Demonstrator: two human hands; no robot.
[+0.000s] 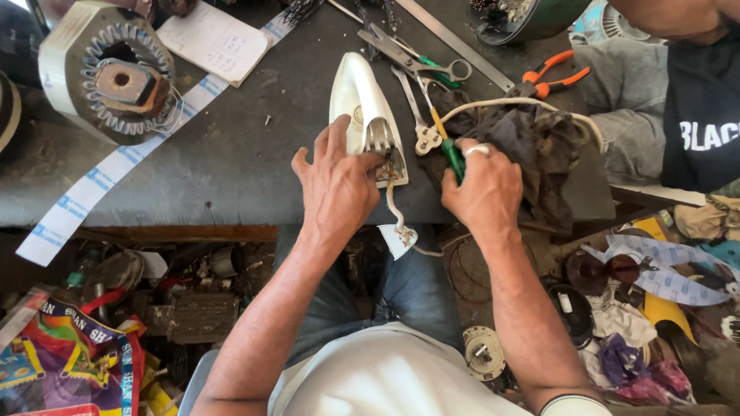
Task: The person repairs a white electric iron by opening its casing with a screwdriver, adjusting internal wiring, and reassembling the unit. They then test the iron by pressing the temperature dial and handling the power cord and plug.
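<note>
View from above a cluttered dark workbench point(231, 154). At centre frame a white electric iron point(358, 96) lies with its rear end opened, bare terminals and wires showing. The left hand point(335, 185) presses on the iron's back end, fingers spread and curled against the casing, steadying it rather than closing around it. The right hand point(482, 192) is clenched around a green-handled screwdriver point(451, 154) whose yellow shaft points up and away from the opening. A white cord point(395, 212) hangs from the iron over the bench edge toward the person's lap, ending in a loose white cover piece point(397, 239).

Likely risks — the screwdriver tip could slip and nick the left fingers, which sit just beside it; the dangling cord could tug wires off the terminals; the hanging cover could drop into the clutter below

Scissors point(408, 54) and orange pliers point(551, 77) lie at upper right, a motor stator point(116, 73) at upper left
</note>
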